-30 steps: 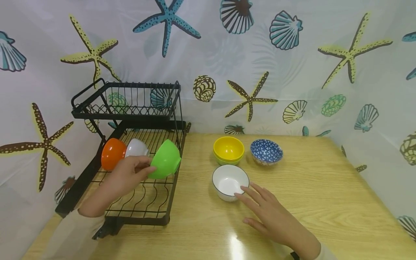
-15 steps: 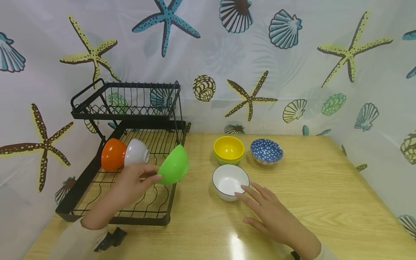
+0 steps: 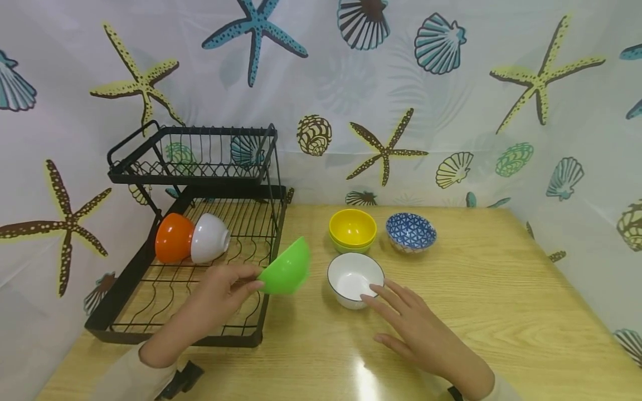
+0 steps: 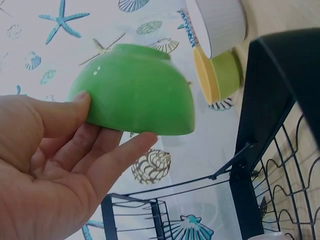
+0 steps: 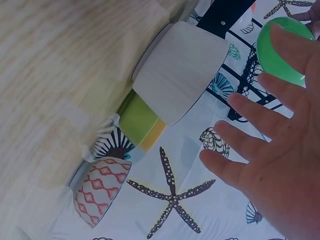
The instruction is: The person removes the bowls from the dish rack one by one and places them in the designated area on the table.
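Observation:
My left hand (image 3: 224,295) pinches a green bowl (image 3: 288,269) by its rim, thumb on one side and fingers on the other. The bowl is tilted in the air over the right edge of the black dish rack (image 3: 260,323); the left wrist view shows this green bowl (image 4: 135,92) from its outer side. Fingers spread, my right hand (image 3: 421,334) hovers by the near right side of a white bowl (image 3: 353,277) with a dark rim. In the right wrist view the right hand (image 5: 280,145) holds nothing; whether its fingertips touch the white bowl (image 5: 180,70), I cannot tell.
An orange bowl (image 3: 174,238) and a white bowl (image 3: 209,239) stand on their sides in the rack's lower tier. Behind the dark-rimmed bowl, a yellow bowl (image 3: 353,228) sits in a green one (image 3: 351,249). A blue patterned bowl (image 3: 411,233) stands to their right on the wooden table (image 3: 506,289).
The left hand has carried the green bowl rightward and toward me, away from the white bowl in the rack, tipping its opening further down. The right hand has stayed nearly still.

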Demonstrator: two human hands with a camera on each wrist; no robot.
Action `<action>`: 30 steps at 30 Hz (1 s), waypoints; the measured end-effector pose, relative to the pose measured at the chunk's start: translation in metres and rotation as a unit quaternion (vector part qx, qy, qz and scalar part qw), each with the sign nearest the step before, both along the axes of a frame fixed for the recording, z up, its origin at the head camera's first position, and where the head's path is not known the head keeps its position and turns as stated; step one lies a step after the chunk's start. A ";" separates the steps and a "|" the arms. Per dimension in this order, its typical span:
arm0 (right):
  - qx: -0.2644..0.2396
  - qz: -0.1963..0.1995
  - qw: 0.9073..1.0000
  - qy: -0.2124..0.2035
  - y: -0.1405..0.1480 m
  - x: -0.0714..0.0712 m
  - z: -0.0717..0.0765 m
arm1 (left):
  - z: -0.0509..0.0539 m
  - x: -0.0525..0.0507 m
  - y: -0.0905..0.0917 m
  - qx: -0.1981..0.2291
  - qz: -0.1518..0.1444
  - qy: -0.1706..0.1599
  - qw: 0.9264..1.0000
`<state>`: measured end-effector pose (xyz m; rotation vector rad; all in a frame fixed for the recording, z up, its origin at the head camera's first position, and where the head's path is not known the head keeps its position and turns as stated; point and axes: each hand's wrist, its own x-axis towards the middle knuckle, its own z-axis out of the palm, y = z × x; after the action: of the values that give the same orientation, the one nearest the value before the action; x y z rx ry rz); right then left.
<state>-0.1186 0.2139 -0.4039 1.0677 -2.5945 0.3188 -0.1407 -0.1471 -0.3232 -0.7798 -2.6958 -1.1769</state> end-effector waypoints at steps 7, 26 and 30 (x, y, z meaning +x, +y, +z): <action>-0.019 0.009 1.000 0.015 -0.003 0.000 0.004 | -0.005 0.005 0.007 -0.005 -0.008 0.030 1.000; -0.088 0.029 0.995 0.032 -0.013 0.004 0.015 | -0.024 0.013 0.030 -0.066 -0.103 0.144 0.982; -0.106 0.055 0.991 0.063 -0.018 0.004 0.017 | -0.027 0.016 0.034 -0.076 -0.119 0.163 0.976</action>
<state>-0.1145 0.1957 -0.3869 1.1177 -2.3349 0.5218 -0.1249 -0.1127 -0.3500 -1.2289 -2.4895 -0.7974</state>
